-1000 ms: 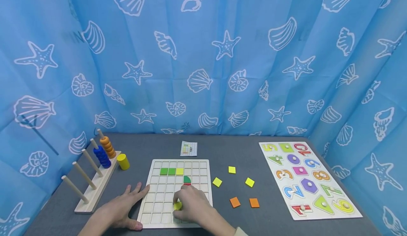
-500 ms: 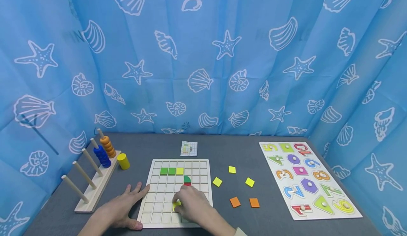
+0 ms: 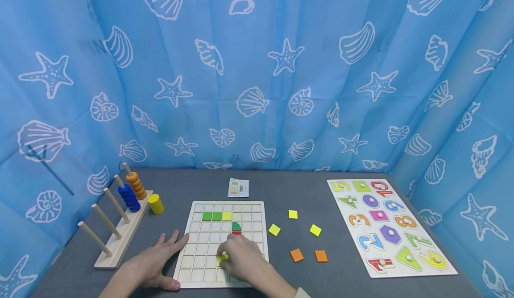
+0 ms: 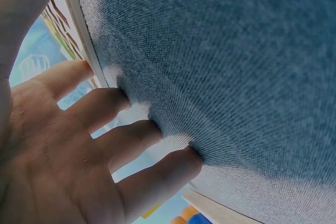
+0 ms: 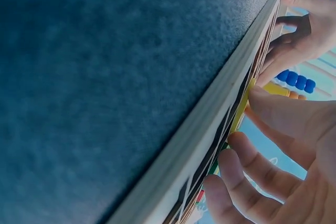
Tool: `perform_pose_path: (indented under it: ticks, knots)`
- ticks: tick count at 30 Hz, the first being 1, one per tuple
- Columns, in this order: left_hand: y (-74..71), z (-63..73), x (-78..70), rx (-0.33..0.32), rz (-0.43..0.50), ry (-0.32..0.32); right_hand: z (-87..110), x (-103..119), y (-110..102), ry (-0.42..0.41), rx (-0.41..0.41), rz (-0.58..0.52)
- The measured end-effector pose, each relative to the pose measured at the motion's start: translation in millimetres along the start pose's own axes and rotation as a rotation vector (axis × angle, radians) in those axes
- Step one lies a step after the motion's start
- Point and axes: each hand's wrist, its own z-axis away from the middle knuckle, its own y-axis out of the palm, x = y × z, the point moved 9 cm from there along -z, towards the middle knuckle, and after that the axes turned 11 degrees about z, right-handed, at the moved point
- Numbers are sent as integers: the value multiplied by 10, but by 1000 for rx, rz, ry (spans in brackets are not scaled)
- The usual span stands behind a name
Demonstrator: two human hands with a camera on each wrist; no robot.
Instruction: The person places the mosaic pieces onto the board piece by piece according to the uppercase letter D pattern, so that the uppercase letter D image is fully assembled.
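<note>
My right hand [image 3: 242,257] is over the lower middle of a white wooden grid board [image 3: 198,262], its thumb and index finger pinching a yellow square tile [image 3: 221,261]. In the right wrist view that tile shows edge-on at the thumb tip, close over the grid. With fingers spread, my left hand [image 3: 151,262] rests on the cloth, index fingertip and thumb right at the board's left edge. Two green tiles [image 3: 211,216] and a yellow tile [image 3: 226,217] sit in an upper row. Just beyond my right hand show a green rounded piece [image 3: 236,226] and a red strip [image 3: 236,233], partly hidden.
Right of the board lie several loose yellow tiles [image 3: 292,214] and two orange tiles [image 3: 297,255]. A small pattern card [image 3: 238,188] is behind it. At left stand a peg rack [image 3: 124,237] with beads and a yellow cylinder [image 3: 155,204]; a number puzzle [image 3: 391,226] lies far right.
My right thumb and fingers have shifted slightly to the left with the yellow tile. The left hand and the other pieces stay where they were.
</note>
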Motion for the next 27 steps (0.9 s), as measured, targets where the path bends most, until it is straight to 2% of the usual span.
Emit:
perform_pose_path:
  ticks: [12,27]
  knots:
    - [11,-20,10,6,1,-19,136,-217,-123,38,1,-40]
    - [10,-17,17,10,-1,-6,508,-822,-231,142,58,-36]
